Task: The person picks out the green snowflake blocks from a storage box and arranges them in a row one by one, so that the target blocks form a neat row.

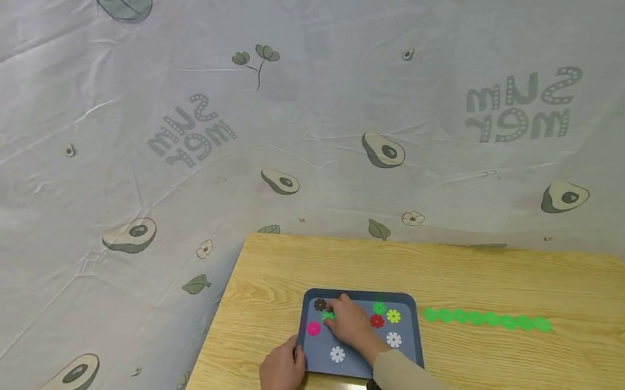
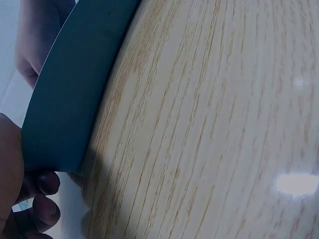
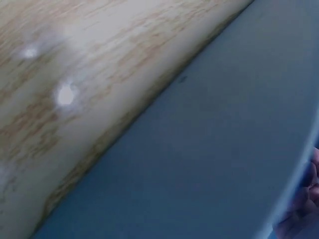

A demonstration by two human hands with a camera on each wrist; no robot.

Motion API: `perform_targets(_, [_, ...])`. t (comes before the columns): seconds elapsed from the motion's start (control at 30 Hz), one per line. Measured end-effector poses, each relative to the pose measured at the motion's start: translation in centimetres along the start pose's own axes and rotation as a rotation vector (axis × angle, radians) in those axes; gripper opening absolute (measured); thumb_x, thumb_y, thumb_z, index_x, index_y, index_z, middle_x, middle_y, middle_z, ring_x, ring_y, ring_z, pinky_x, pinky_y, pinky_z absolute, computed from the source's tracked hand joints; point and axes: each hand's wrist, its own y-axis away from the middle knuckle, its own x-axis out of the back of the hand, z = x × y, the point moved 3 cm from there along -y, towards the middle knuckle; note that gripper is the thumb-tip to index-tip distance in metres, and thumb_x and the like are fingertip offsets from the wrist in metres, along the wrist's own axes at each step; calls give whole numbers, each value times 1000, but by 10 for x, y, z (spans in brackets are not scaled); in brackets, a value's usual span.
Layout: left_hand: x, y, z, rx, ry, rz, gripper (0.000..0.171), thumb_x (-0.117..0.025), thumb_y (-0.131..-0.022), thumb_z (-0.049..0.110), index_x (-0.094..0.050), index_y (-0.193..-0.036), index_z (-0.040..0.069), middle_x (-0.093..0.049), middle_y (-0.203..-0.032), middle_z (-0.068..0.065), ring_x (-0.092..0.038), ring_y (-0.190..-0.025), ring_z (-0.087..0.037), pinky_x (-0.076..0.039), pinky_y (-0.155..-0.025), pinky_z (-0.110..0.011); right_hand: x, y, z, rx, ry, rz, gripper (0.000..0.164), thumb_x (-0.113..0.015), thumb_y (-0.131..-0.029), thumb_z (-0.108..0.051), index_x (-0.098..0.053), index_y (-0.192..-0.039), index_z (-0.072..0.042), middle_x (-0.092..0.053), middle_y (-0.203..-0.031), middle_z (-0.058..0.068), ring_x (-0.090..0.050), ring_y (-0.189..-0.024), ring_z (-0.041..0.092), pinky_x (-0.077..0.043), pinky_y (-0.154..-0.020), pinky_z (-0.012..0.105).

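Note:
A grey-blue tray (image 1: 361, 369) on the wooden table holds loose notched plastic discs in several colours. My left hand (image 1: 282, 369) grips the tray's near left corner; in the left wrist view the thumb lies over the tray wall (image 2: 75, 89) and curled fingers (image 2: 45, 206) show below it. Inside the tray, at the left, my right hand (image 1: 351, 324) reaches down with thumb and fingers around a green disc (image 1: 327, 315). Whether they pinch it is hidden. A brown disc (image 1: 320, 304) and a pink disc (image 1: 314, 328) lie close by. The right wrist view shows mostly tray wall (image 3: 199, 139).
On the table (image 1: 502, 378), right of the tray, several green discs (image 1: 492, 319) lie in a straight row. Red (image 1: 377, 321), yellow (image 1: 393, 316) and white discs (image 1: 394, 339) lie in the tray's right half. A printed cloth (image 1: 322, 124) hangs behind the table.

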Motion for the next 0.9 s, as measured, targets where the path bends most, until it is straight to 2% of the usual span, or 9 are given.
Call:
perform_targets(0.13, [1,1,2,-20,-7,17,29,-64,-96,18,-76,-123,14,-78,-94,-4,-66,-65,-14,-44,-50,-37,1,1,-1,-20,10,-45,26,-78,-92,-25,-70,-110,-8,-56,-103,6,-63,-79,25,-54,-73,44])
perform_targets(0.33, [1,2,3,-23,5,10,28,-64,-96,18,-76,-122,14,-77,-92,-4,-60,-61,-11,-42,-49,-36,2,3,0,19,-50,-16,24,-79,-89,-18,-67,-107,-7,-64,-97,3,-65,-85,24,-53,-78,45])
perform_targets(0.43, [1,3,3,-25,2,19,27,-64,-96,18,-77,-120,16,-77,-90,-2,-59,-60,-11,-41,-49,-36,3,5,-1,63,-97,12,19,-78,-89,-13,-66,-104,-8,-65,-87,-1,-62,-78,19,-52,-74,41])
perform_targets(0.53, [1,3,3,-33,7,24,27,-64,-96,17,-77,-119,16,-77,-89,-3,-59,-60,-12,-40,-48,-36,6,8,-1,86,-166,45,17,-76,-89,-8,-66,-102,-9,-59,-79,-5,-54,-69,13,-47,-66,35])
perform_targets(0.67, [2,3,3,-35,8,35,27,-65,-95,17,-77,-120,13,-77,-91,-4,-63,-61,-14,-42,-48,-36,18,11,1,78,-249,88,15,-75,-89,-5,-68,-103,-7,-53,-76,-7,-48,-64,10,-43,-61,31])
perform_targets(0.83, [1,2,1,-31,13,42,28,-64,-95,17,-76,-120,13,-77,-92,-5,-59,-60,-12,-41,-49,-36,39,14,8,42,-241,148,14,-76,-89,-6,-69,-101,-9,-56,-78,-8,-50,-66,9,-45,-64,32])
perform_targets(0.9, [0,3,1,-34,5,52,27,-64,-95,18,-77,-119,14,-77,-91,-5,-62,-62,-15,-42,-50,-37,49,16,13,20,-231,168,13,-76,-90,-7,-70,-101,-10,-58,-79,-8,-51,-67,9,-45,-65,33])
